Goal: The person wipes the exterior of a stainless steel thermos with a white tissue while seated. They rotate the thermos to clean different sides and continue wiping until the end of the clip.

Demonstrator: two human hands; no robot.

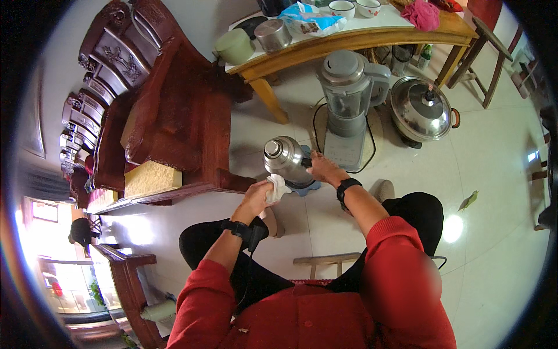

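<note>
My left hand [256,197] is closed around a crumpled white cloth or tissue [277,188], beside the lower body of a stainless steel vacuum jug [284,158]. The jug has a rounded metal shoulder and a round metal top. On its other side, my right hand [326,169] grips the jug's black handle [307,162]. Part of a blue piece with a wavy edge [310,188] shows under and behind the jug; the rest is hidden. Just past my right hand stands a grey blender [347,104] with a clear pitcher and a lid.
A lidded steel pan [422,109] stands right of the blender, whose black cord [371,152] loops over the floor. Behind is a wooden table [348,40] bearing bowls, a steel pot and a blue-white bag. A carved wooden bench [183,113] lines the left. A leaf [469,200] lies right.
</note>
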